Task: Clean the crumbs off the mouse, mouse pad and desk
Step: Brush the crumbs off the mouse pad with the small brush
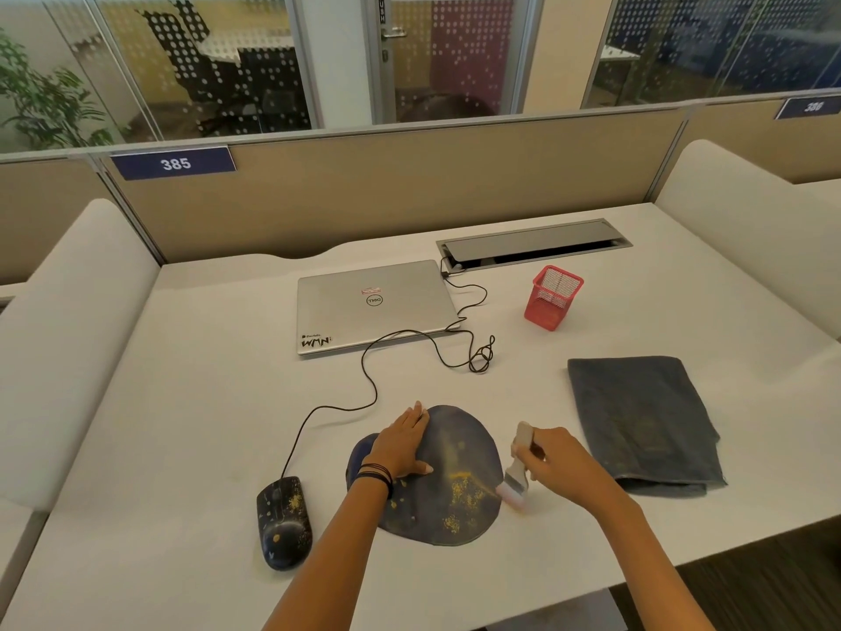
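Nearest on the white tabletop [205,403] lies a black wired mouse [284,521] speckled with yellow crumbs, just left of a round dark blue mouse pad [455,448]. More yellow crumbs [464,491] are scattered over the mouse pad's near right part. The left hand [400,448] presses flat on the pad's left side, fingers straight. The right hand [553,462] grips a small pale-handled brush [516,475], its bristles at the pad's right edge. A folded grey towel [641,416] lies further right. Beyond sit a closed silver laptop [373,305] and a red mesh pen holder [553,297].
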Demonstrator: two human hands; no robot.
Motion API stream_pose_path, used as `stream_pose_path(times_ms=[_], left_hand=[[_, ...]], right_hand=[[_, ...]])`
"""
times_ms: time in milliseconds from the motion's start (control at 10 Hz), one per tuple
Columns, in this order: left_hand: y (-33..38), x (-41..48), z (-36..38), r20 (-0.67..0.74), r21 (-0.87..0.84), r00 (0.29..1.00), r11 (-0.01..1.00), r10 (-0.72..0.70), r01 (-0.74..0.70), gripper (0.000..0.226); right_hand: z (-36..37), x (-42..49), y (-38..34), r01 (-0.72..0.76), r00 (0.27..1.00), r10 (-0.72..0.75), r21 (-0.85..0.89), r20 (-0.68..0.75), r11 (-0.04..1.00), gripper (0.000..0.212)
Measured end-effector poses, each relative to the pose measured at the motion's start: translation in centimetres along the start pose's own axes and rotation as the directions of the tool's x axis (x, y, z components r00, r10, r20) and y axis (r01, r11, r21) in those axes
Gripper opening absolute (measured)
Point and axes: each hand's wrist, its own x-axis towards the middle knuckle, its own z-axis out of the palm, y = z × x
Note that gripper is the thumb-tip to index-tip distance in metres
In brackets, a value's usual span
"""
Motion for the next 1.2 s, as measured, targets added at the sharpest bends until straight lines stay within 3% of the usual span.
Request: stream_pose_path(times_ms=[200, 400, 600, 800, 1000, 1200], left_hand=[[0.0, 0.0, 0.0, -0.002, 0.001, 1.0, 1.0, 0.005, -0.005, 0.093], [0.0, 0.0, 0.0, -0.002, -0.006, 1.0, 1.0, 0.001, -0.001, 0.093], [0.0, 0.0, 0.0, 0.0, 0.002, 1.0, 1.0, 0.002, -0.002, 0.093], [0.0, 0.0, 0.0, -0.003, -0.002, 1.0, 1.0, 0.0, 0.0, 0.093], [-0.1, 0.1, 0.1, 0.002, 0.017, 1.0, 1.0, 0.006, -0.006, 0.094], [0.0, 0.1, 0.1, 0.0, 0.021, 1.0, 1.0, 0.005, -0.005, 0.093]], right_hand=[[0.5, 0.2, -0.8, 0.07, 0.99, -0.045, 0.197, -0.132, 0.978, 0.018], [1.1, 0.5, -0.3, 0.0, 1.0, 0.001, 0.148, -0.007, 0.989, 0.024], [0.6, 0.9, -0.7, 0.064, 0.997, -0.051, 0.219, -0.064, 0.974, 0.014], [0.6, 0.7, -0.1, 0.005, 0.996, -0.017, 0.138, 0.089, 0.99, 0.026], [0.3, -0.1, -0.6, 0.059, 0.995, -0.077, 0.249, 0.062, 0.967, 0.019], [0.4, -0.5, 0.3, 0.015, 0.985, -0.043, 0.162, 0.167, 0.987, 0.025]])
